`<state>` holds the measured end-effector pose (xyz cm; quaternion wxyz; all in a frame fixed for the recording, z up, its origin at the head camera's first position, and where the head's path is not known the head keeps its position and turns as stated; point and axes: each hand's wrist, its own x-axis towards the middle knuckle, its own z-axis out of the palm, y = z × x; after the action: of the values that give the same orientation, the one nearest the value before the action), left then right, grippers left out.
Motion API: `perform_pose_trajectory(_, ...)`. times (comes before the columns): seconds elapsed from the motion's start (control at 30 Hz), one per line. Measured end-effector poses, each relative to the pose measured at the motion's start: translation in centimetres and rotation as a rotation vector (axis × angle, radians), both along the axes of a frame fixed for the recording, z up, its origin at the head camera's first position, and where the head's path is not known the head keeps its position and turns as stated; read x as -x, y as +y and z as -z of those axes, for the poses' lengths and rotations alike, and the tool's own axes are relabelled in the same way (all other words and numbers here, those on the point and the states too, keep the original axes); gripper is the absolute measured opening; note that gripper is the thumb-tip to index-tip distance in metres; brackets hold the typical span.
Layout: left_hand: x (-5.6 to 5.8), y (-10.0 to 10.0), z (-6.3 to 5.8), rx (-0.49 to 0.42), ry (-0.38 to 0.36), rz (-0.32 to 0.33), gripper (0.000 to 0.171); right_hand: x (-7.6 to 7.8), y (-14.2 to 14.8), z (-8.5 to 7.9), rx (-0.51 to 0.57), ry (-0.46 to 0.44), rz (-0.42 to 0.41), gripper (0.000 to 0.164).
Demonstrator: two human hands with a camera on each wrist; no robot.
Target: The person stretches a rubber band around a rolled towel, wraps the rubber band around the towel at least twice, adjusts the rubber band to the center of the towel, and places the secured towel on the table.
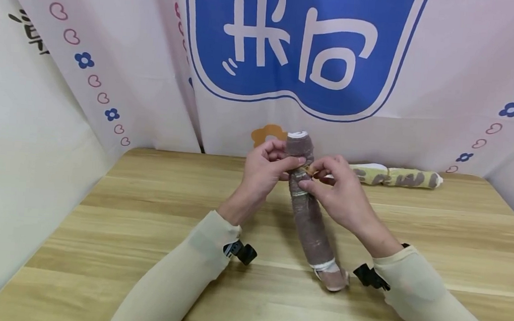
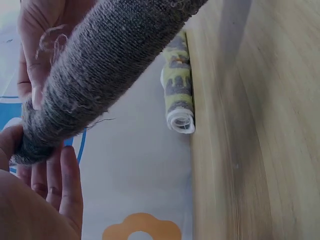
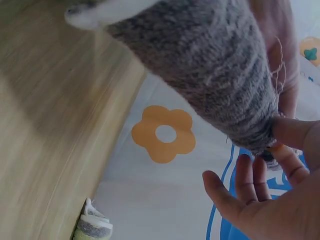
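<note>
A long rolled-up grey-brown towel slants across the middle of the head view, its white-edged top end towards the back wall. Near that top end my left hand grips the roll, thumb across its front. On the other side, my right hand pinches a thin tan rubber band against the towel. A white stripe crosses the roll near its lower end. In the right wrist view the fingertips of my right hand meet at the roll's narrow far end, with a bit of orange between them.
A second rolled towel, yellow with grey patches, lies along the table's back edge, to the right. The wooden table meets a white printed cloth hanging behind it. Small black wrist cameras sit at both cuffs.
</note>
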<state>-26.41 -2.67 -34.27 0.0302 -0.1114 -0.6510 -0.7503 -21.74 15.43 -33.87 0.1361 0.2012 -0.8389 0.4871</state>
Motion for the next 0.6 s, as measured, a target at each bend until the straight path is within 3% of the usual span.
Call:
perform_pose_trajectory(0.33,0.0,0.3,0.3,0.031,0.018,-0.091,0.024,0.0,-0.9,1.2,-0.181,0.376,0.022,0.027)
perform_pose_trajectory(0.43,-0.2,0.5,0.3,0.052,0.037,-0.140,0.025,-0.1,-0.8,1.1,-0.230,0.360,0.056,0.022)
perform_pose_trajectory(0.53,-0.4,0.5,0.1,0.070,0.049,-0.179,0.025,-0.5,-1.0,0.8,-0.249,0.258,0.095,0.008)
perform_pose_trajectory(0.6,-0.5,0.5,-0.1,0.079,0.048,-0.192,0.026,-0.9,-1.2,0.5,-0.265,0.178,0.122,0.021)
